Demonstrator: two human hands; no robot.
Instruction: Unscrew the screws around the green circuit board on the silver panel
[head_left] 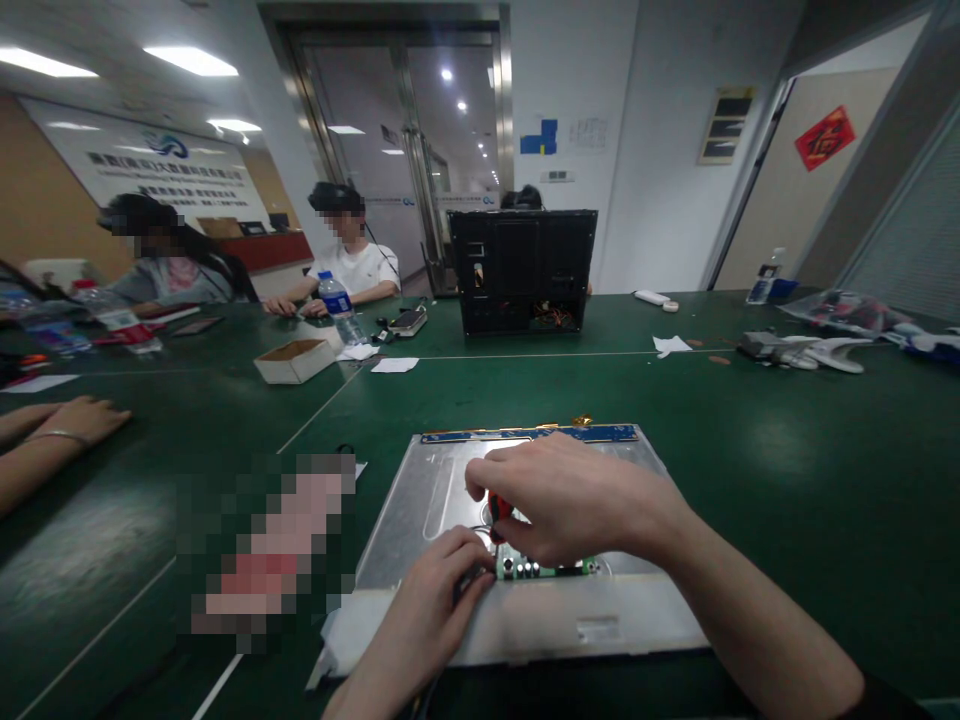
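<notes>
A flat metal display panel (409,520) lies on the table in front of me, with a blue circuit strip (615,433) along its far edge. On the panel's near part is a small green circuit board (555,568), partly covered by my hands. My right hand (570,490) is closed around a red-handled screwdriver (498,512) held upright over the board's left end; its tip is hard to see. My left hand (439,590) rests on the panel, fingertips pinched together at the board's left edge beside a dark cable. What those fingers hold is hidden.
A pixelated pinkish object (277,550) lies left of the panel. Another person's forearm and hand (75,425) rest at far left. Beyond stand an open white box (296,362), a water bottle (341,310) and a black monitor casing (525,270). Gloves (810,352) lie right.
</notes>
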